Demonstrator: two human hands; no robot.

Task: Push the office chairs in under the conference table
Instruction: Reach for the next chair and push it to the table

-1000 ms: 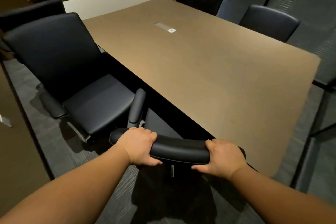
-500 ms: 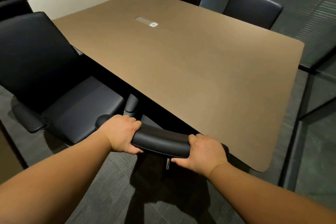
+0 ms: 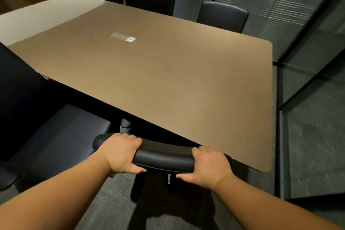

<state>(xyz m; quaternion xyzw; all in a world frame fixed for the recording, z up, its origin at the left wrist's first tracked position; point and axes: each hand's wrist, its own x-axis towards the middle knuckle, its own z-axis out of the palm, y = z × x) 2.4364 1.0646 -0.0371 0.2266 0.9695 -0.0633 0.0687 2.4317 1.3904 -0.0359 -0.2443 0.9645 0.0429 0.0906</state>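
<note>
Conference table (image 3: 168, 80), hands (both) gripping chair back (image 3: 164, 155)

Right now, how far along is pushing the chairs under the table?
Done: three black chairs on the far side sit close against the brown conference table. In hand: the left hand and right hand grip the black padded backrest top at the near edge, seat apparently underneath. Left: the black leather chair on the left, seat fully exposed.
</note>
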